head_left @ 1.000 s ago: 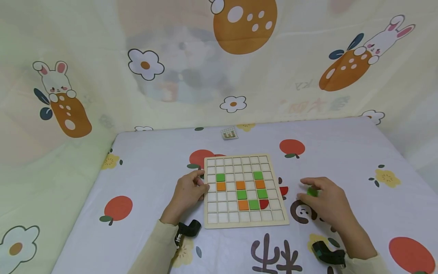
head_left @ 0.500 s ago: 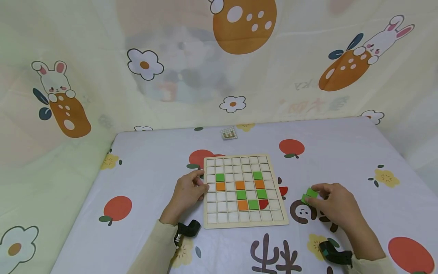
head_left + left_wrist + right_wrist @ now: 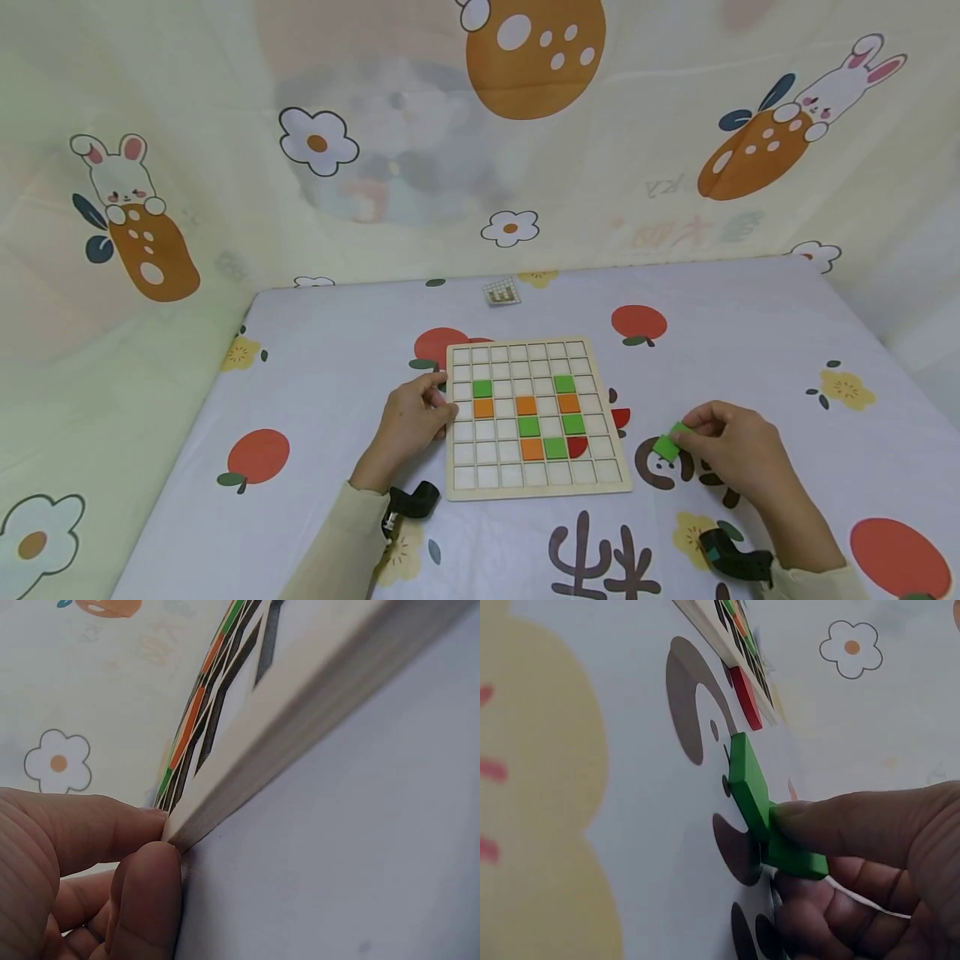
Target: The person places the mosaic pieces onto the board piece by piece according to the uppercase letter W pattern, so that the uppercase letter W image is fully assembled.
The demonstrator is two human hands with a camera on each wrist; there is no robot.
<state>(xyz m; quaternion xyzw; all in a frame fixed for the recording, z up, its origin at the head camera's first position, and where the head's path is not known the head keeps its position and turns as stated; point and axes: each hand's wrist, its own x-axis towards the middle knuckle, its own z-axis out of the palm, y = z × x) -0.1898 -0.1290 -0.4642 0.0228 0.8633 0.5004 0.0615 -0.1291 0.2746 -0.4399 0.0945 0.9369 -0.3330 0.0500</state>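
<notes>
A light wooden grid board (image 3: 477,478) lies on the cloth, with several green and orange square tiles and one red rounded piece (image 3: 577,447) in its cells. At its left side, my left hand (image 3: 408,425) holds the edge; in the left wrist view, fingertips (image 3: 152,870) meet the board's rim (image 3: 225,780). Right of the board, my right hand (image 3: 731,442) pinches a green tile (image 3: 799,859) between thumb and fingers. Against that tile leans a second green tile (image 3: 748,784), close over the cloth print. The curled fingers beneath are partly hidden.
A small card with a grid picture (image 3: 502,292) lies behind the board. The white tablecloth (image 3: 330,367) is printed with fruit and flowers. A patterned curtain (image 3: 420,183) rises at the back, and each wrist wears a black camera mount (image 3: 735,557).
My right hand first reached over the green piece, then pinched it; two green tiles then came into sight and have shifted slightly towards the left and nearer. My left hand stays at the board.
</notes>
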